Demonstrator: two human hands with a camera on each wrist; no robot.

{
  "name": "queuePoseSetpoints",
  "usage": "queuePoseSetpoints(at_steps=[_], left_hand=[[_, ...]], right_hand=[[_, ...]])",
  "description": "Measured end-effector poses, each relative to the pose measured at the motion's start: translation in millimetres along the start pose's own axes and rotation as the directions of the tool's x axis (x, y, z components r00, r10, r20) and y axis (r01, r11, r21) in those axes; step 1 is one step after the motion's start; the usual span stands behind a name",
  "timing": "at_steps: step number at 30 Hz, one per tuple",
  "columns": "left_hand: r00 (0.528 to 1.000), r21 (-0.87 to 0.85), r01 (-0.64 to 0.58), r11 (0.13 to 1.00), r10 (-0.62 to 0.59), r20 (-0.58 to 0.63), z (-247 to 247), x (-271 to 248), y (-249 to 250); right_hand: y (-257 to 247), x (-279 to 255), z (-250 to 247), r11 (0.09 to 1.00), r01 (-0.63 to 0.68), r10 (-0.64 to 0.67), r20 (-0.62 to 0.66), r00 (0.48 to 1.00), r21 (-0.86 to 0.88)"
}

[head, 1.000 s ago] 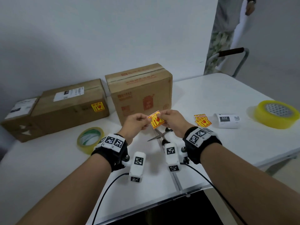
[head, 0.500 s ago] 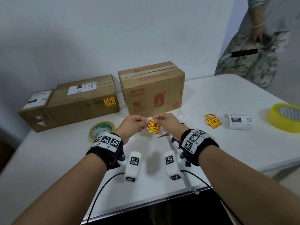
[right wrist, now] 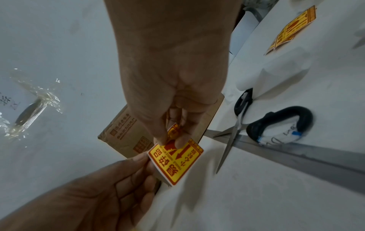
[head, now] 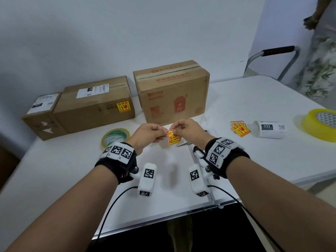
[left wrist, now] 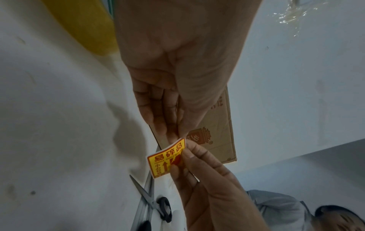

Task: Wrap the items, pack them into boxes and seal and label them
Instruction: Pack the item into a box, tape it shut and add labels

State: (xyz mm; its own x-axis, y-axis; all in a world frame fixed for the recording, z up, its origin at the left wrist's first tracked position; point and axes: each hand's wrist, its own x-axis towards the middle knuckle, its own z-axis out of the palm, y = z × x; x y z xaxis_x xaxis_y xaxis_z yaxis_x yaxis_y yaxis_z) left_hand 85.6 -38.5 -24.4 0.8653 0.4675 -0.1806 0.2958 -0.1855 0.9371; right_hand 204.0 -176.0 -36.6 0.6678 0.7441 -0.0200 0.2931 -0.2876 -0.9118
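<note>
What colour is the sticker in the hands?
Yellow with red print and a white edge, clearest in the right wrist view.

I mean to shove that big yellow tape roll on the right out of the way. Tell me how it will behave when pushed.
The yellow tape roll lies flat on the white table, so it should slide, not roll. It looks thick and fully wound, so probably heavy for its size. It sits near the table's right edge: push it inward.
</note>
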Motion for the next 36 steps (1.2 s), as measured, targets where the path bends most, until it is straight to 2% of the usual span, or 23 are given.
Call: queuePoseSetpoints(at_steps=[5, 12, 17, 26, 36], left_hand=[[1.0, 0.054, 0.005, 0.999, -0.005, 0.015, 1.6, -2.0, 4.4], [0.999, 0.045, 0.025, 0.999, -0.026, 0.03, 2.3, -3.3, 4.0], [0.997, -0.091, 0.045, 0.995, -0.05, -0.058, 8.6, -4.3, 1.0], [0.989, -0.321, 0.06, 0.945, -0.101, -0.112, 23.5, 1.5, -3.1], [0.991, -0.296, 0.031, 0.955, -0.068, -0.116, 26.8, 1.5, -7.2]], right_hand=[[-2.2, -2.0, -1.6, 0.999, 0.018, -0.018, 0.01, 1.0, -0.03], [-2.6, -2.7, -3.2, 0.999, 0.02, -0.02, -0.01, 1.0, -0.026], [-9.3, -1.5, -3.7, 0.967, 0.155, -0.187, -0.151, 0.971, -0.203], [-16.3, -0.2, 5.4, 0.997, 0.023, -0.033, -0.133, 0.991, -0.077], [-15.2, -0.8, 5.8, 1.0, -0.025, 0.022, -0.137, 0.99, -0.017]])
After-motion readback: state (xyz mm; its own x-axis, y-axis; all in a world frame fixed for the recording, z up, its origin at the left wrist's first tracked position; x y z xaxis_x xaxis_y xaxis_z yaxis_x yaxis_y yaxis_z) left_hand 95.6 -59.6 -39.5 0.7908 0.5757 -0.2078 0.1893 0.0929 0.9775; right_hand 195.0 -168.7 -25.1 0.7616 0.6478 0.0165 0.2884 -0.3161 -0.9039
